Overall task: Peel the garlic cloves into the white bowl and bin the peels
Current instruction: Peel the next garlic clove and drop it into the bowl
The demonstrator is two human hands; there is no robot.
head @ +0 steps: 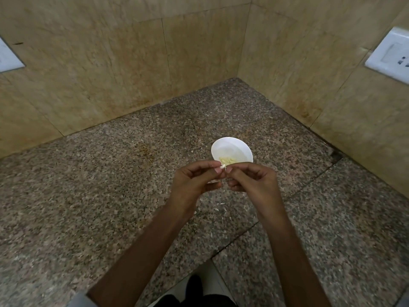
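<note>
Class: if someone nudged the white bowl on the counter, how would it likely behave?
The white bowl looks thin, holding only a few peeled cloves, so it is probably light and would slide on the polished counter. Its wide, shallow shape suggests sliding rather than tipping.

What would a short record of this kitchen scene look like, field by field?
place: stone counter in a tiled wall corner
left hand: pinches a garlic clove
right hand: pinches the same clove
white bowl: on the counter just beyond the hands
peeled cloves: a small heap in the bowl
peel scraps: scattered on the counter below the hands
bin: not in view
</note>
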